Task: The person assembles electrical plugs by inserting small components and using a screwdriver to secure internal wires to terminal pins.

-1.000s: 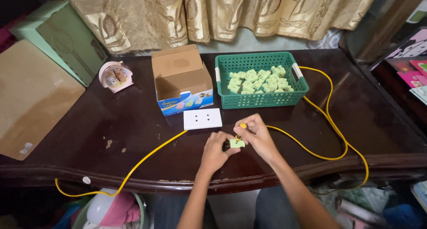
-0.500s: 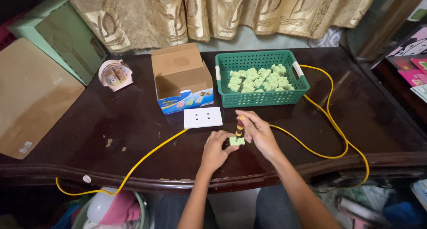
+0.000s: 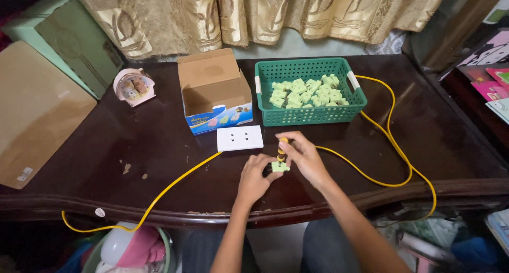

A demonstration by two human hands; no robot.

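Dark table (image 3: 435,130): green block (image 3: 279,167) between both hands (image 3: 281,164).

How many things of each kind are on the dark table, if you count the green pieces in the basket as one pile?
Green basket: 1
Pile of green pieces in the basket: 1
Green piece held by the left hand: 1
Screwdriver in the right hand: 1
White socket plate: 1
Open cardboard box: 1
Pink clock: 1
Yellow cable: 1
Total: 8
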